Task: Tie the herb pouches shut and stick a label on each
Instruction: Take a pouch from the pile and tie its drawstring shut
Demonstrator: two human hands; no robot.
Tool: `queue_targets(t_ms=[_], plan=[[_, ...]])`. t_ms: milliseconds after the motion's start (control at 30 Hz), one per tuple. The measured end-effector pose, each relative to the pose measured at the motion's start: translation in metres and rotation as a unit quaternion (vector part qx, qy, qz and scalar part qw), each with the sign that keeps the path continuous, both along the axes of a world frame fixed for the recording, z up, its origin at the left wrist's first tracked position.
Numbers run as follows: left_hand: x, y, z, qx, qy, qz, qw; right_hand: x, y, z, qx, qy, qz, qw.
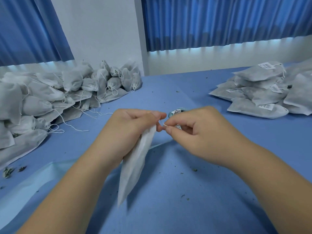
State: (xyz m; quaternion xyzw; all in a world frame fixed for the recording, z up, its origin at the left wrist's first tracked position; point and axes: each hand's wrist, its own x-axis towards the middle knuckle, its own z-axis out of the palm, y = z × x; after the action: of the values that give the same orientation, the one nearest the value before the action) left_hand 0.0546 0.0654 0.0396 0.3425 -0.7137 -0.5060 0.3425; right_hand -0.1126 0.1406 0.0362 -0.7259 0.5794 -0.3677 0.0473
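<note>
Left hand (pixel 128 130) grips a white pouch (pixel 135 166), right hand (pixel 194 132) pinches its string (pixel 164 125); labels (pixel 267 65) on stacked pouches (pixel 253 97) seem barcoded, unreadable.

A blue cloth (pixel 177 88) covers the surface, spreading from the middle out to every edge. A paler raised fold (pixel 55 166) in it runs from about 8 o'clock toward the centre. Dark crumbs (pixel 195 169) lie scattered over the cloth, and a small heap of dried leaf bits (pixel 7 172) sits at the 8 o'clock edge. A pleated blue curtain (pixel 25 27) hangs at 10 o'clock and a wider one (pixel 228 22) from 12 to 2 o'clock, with a white wall (pixel 101 27) between them. A bright band of light (pixel 219 48) shows beneath the wider curtain's hem.
</note>
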Motion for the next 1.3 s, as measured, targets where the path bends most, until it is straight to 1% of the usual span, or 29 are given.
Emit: queue_targets(t_ms=[33,100,167,200,300,367,467,567,600,633,667,733,767,833,900,1067,1300], plan=[[0.001,0.0,0.0,-0.025,-0.046,-0.003,0.999,-0.001,0.002,0.002,-0.007,-0.008,0.005,1.0],[0.004,0.002,0.001,-0.038,-0.112,-0.053,0.992,-0.003,0.004,0.005,-0.011,-0.033,0.006,0.999],[0.004,0.005,0.0,-0.024,-0.142,-0.127,0.981,-0.005,0.004,0.006,-0.004,-0.055,-0.004,0.998],[0.004,0.006,0.0,-0.007,-0.143,-0.152,0.978,-0.006,0.003,0.006,0.0,-0.067,-0.008,0.998],[0.002,0.004,-0.001,0.089,-0.091,-0.182,0.975,-0.008,-0.001,0.003,0.023,-0.113,-0.007,0.993],[-0.001,0.002,-0.002,0.164,-0.042,-0.189,0.967,-0.008,-0.003,0.0,0.048,-0.115,-0.007,0.992],[-0.005,0.0,-0.004,0.268,0.018,-0.201,0.942,-0.011,-0.006,-0.004,0.062,-0.071,-0.039,0.995],[-0.005,-0.004,-0.006,0.313,0.058,-0.215,0.923,-0.013,-0.008,-0.003,0.044,-0.015,-0.072,0.996],[-0.005,-0.005,-0.007,0.316,0.065,-0.22,0.921,-0.014,-0.008,-0.002,0.026,-0.026,-0.076,0.996],[-0.005,-0.005,-0.008,0.316,0.071,-0.225,0.919,-0.013,-0.008,0.001,0.013,-0.067,-0.07,0.995],[-0.005,-0.005,-0.008,0.314,0.074,-0.229,0.918,-0.011,-0.006,0.004,0.011,-0.125,-0.049,0.991],[-0.005,-0.004,-0.007,0.314,0.073,-0.229,0.919,-0.008,-0.002,0.008,0.041,-0.225,0.001,0.974],[-0.005,-0.003,-0.007,0.312,0.069,-0.226,0.92,-0.007,-0.001,0.008,0.068,-0.238,0.018,0.969],[-0.005,-0.002,-0.006,0.299,0.059,-0.22,0.927,-0.007,-0.001,0.008,0.114,-0.224,0.034,0.967],[-0.004,-0.001,-0.005,0.285,0.053,-0.218,0.932,-0.008,0.0,0.008,0.135,-0.223,0.04,0.965],[-0.003,0.002,-0.003,0.241,0.046,-0.216,0.945,-0.009,0.001,0.01,0.144,-0.227,0.058,0.961],[-0.002,0.003,-0.003,0.208,-0.002,-0.192,0.959,-0.006,0.001,0.008,0.174,-0.209,0.065,0.96]])
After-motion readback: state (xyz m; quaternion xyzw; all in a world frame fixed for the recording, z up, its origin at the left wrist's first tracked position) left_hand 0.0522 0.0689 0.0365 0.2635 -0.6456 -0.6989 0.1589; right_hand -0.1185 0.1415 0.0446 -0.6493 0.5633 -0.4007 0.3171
